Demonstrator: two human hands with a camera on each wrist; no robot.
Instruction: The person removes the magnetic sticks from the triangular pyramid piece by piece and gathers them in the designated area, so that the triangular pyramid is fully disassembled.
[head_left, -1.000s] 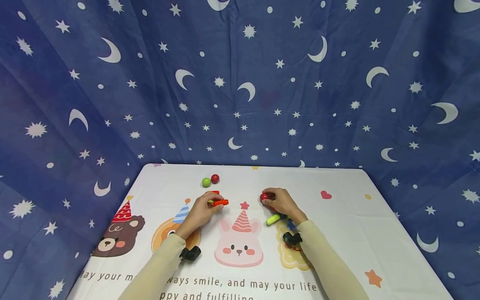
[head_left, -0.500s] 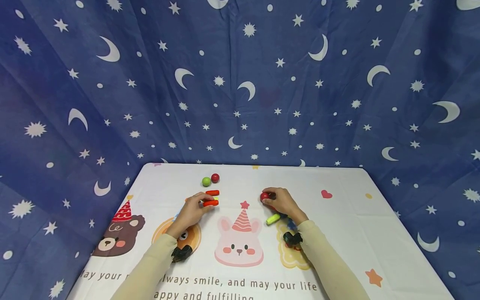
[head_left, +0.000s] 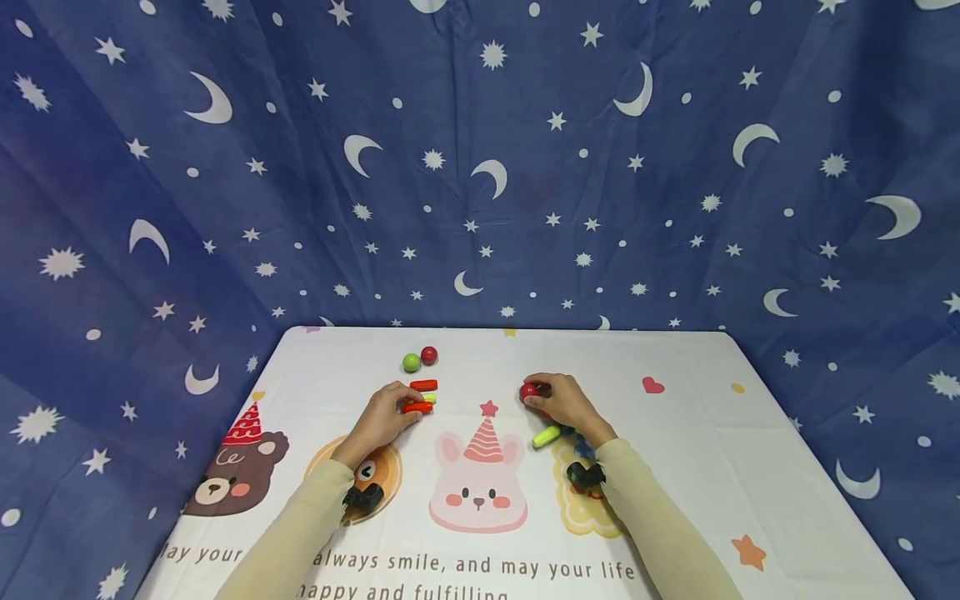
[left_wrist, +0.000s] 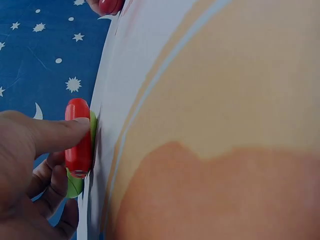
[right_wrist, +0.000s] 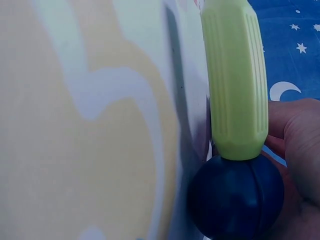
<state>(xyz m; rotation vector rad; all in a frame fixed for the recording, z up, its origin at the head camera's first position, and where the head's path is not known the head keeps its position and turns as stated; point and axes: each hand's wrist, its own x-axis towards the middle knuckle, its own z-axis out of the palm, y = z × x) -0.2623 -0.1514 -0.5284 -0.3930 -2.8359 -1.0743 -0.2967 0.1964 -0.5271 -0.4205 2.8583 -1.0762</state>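
In the head view my left hand (head_left: 382,419) pinches a short red rod (head_left: 418,407), the thumb lying across it in the left wrist view. Just behind that rod are a yellow-green rod (head_left: 430,399), partly hidden, and another red rod (head_left: 424,385). My right hand (head_left: 564,400) holds a red ball (head_left: 528,392) between thumb and fingers, with a bit of red showing under the palm. Below this hand lies a ribbed yellow-green rod (right_wrist: 235,80), its end against a dark blue ball (right_wrist: 235,197).
A green ball (head_left: 412,362) and a red ball (head_left: 429,356) sit side by side toward the table's back edge. The white tablecloth (head_left: 675,467) carries printed animals and lettering. Behind it hangs a blue curtain (head_left: 420,183) with moons and stars.
My left hand has moved left with the red rod, mostly in the first half second, uncovering the rods behind. My right hand stays in place on the red ball.
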